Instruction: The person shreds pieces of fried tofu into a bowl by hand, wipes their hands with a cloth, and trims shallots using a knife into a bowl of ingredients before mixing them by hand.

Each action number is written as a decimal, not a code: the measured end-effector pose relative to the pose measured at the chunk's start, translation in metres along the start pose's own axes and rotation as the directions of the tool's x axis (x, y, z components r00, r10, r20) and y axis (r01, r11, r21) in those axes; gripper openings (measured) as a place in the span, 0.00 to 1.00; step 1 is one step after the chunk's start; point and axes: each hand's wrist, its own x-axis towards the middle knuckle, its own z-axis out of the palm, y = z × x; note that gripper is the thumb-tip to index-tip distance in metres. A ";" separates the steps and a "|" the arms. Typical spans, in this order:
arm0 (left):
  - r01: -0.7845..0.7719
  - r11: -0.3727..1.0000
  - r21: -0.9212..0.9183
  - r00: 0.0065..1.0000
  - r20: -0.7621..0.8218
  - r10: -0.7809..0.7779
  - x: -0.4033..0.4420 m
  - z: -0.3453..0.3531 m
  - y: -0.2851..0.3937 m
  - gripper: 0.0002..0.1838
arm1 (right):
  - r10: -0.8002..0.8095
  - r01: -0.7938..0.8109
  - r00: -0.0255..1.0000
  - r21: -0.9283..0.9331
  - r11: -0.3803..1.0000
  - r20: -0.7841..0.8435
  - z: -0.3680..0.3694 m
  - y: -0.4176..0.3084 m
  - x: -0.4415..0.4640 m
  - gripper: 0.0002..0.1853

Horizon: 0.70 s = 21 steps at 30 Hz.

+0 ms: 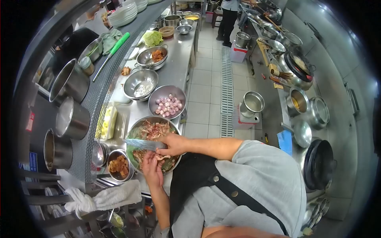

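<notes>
Jutting from the right hand (173,144) clasping it, a knife (142,144) lies near the pale strip (164,158) the left hand (152,169) pinches.

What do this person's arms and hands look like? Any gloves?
No gloves show on the right hand or left hand, and the forearms are bare. There's a short grey sleeve, plus a black apron whose strap has round metal-looking studs.
</notes>
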 end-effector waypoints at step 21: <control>-0.152 0.977 0.149 0.896 -0.397 0.200 0.015 0.024 -0.011 0.19 | 0.057 -0.063 0.983 0.029 0.998 0.175 -0.079 0.016 0.033 0.34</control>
